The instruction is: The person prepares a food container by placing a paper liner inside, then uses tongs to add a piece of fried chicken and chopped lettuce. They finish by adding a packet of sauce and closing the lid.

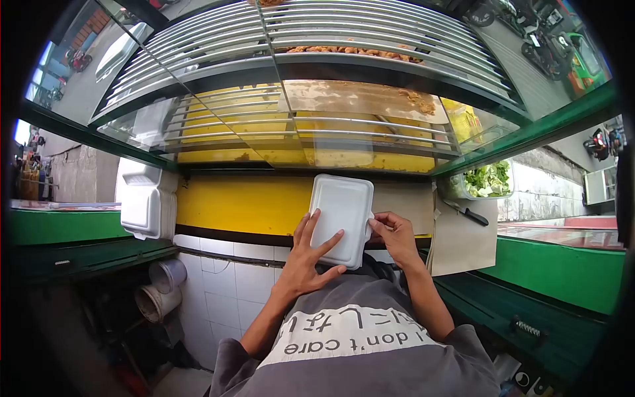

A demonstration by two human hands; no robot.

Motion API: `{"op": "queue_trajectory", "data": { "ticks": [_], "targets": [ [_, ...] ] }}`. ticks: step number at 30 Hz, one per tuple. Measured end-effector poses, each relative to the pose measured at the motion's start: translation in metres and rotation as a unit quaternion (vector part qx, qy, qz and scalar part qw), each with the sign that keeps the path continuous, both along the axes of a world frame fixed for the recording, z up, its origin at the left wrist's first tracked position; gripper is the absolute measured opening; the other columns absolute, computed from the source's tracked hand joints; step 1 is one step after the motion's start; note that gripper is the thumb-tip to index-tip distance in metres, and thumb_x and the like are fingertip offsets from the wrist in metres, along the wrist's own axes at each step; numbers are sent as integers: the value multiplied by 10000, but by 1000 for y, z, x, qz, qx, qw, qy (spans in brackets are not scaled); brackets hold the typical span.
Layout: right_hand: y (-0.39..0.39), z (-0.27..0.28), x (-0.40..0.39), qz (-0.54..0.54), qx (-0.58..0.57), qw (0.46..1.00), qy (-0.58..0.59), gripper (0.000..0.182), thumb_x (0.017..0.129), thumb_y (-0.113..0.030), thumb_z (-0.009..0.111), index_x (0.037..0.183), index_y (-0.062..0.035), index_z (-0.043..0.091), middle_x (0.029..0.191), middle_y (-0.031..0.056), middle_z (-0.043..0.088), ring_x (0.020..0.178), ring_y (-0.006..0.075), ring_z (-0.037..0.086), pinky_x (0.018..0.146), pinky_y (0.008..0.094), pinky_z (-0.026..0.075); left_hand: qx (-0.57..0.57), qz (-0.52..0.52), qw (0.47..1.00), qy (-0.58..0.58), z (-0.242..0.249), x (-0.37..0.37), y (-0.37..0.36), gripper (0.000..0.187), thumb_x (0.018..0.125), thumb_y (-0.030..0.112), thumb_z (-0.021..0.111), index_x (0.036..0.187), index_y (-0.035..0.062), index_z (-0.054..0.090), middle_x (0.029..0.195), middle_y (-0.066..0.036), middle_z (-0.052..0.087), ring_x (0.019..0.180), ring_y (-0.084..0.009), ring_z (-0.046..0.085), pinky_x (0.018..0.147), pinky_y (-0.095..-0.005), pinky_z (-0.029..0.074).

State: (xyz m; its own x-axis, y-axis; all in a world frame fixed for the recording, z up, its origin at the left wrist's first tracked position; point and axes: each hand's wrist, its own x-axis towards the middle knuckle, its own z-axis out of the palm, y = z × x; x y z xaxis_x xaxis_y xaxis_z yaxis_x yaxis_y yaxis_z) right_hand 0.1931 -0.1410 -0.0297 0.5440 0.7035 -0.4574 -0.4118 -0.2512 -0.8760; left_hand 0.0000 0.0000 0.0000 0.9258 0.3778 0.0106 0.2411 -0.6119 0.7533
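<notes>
A closed white foam takeaway box sits in front of my torso at the edge of the yellow counter. My left hand lies over its left and lower part, with the fingers spread across the lid. At the box's right edge, the thumb and fingers of my right hand pinch the rim near the closing tab. What the box contains is hidden by its lid.
White foam boxes are stacked at the left. A knife lies on brown paper to the right, near a clear container of chopped greens. Ahead stands a glass case with metal racks holding fried food.
</notes>
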Motion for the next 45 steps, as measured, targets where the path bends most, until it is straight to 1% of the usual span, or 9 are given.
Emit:
{"op": "queue_trajectory", "data": {
  "ticks": [8, 15, 20, 25, 29, 31, 33, 39, 45],
  "targets": [
    [-1, 13, 5, -50, -2, 996, 69, 122, 934, -124, 609, 967, -6, 604, 813, 19, 646, 736, 78, 612, 640, 263, 553, 6, 10, 1000, -2, 3, 8, -8, 599, 758, 430, 723, 1313, 260, 579, 1529, -225, 182, 1383, -472, 171, 1113, -545, 239],
    [-9, -15, 14, -7, -5, 1000, 23, 232, 960, -161, 578, 1104, 19, 598, 843, 39, 656, 783, 81, 604, 729, 230, 508, 11, 12, 1000, -9, -6, 10, -11, 617, 765, 334, 732, 1343, 221, 547, 1529, -218, 190, 1392, -443, 176, 1124, -522, 215],
    [10, 7, 21, -15, 17, 998, -64, 365, 967, -195, 568, 1262, 16, 524, 1030, 98, 637, 914, 113, 592, 789, 250, 489, -86, 178, 979, -58, -22, 4, -20, 738, 829, 250, 693, 1436, 53, 321, 1466, -238, 270, 1338, -406, 313, 1070, -471, 331],
    [41, 3, 47, 56, 13, 992, -116, 481, 916, -240, 644, 1292, 15, 484, 1119, 121, 620, 964, 153, 595, 832, 295, 493, -133, 313, 940, -40, -36, -4, -42, 682, 867, 271, 667, 1411, 21, 339, 1331, -200, 420, 1162, -319, 491, 943, -413, 435],
    [61, 4, 41, 137, -3, 974, -178, 545, 844, -245, 725, 1261, 20, 496, 1127, 121, 617, 979, 179, 597, 846, 315, 491, -273, 353, 894, -41, -44, -12, -56, 499, 924, 298, 617, 1285, -25, 500, 1186, -155, 567, 1058, -228, 553, 929, -338, 429],
    [71, 14, 32, 156, 6, 973, -170, 511, 806, -253, 752, 1198, -5, 536, 1066, 115, 623, 980, 180, 598, 823, 325, 498, -421, 409, 798, -133, -48, -17, -64, 449, 938, 259, 600, 1268, -33, 513, 1178, -121, 575, 1040, -186, 552, 918, -308, 431],
    [80, 21, 21, 223, -32, 952, -208, 540, 784, -292, 762, 1188, -12, 537, 1077, 130, 621, 990, 196, 596, 840, 332, 493, -410, 447, 777, -170, -55, -28, -73, 415, 948, 219, 576, 1268, -36, 504, 1125, -85, 583, 1019, -152, 549, 912, -284, 433],
    [118, 11, -42, 421, -6, 889, -181, 541, 780, -286, 770, 1169, -4, 522, 1078, 106, 569, 1019, 199, 565, 904, 341, 451, -398, 610, 587, -352, -65, -93, -77, 457, 955, 237, 541, 1301, -44, 440, 1121, -136, 582, 1009, -168, 572, 887, -290, 465],
    [171, 18, -141, 581, 47, 812, 18, 834, 768, -290, 727, 1431, -25, 296, 1357, 154, 418, 1275, 247, 395, 1103, 363, 259, -334, 661, 543, -396, -70, -188, -60, 474, 952, 257, 536, 1298, -47, 424, 1133, -147, 573, 1019, -193, 579, 913, -306, 464]
  ]
}}
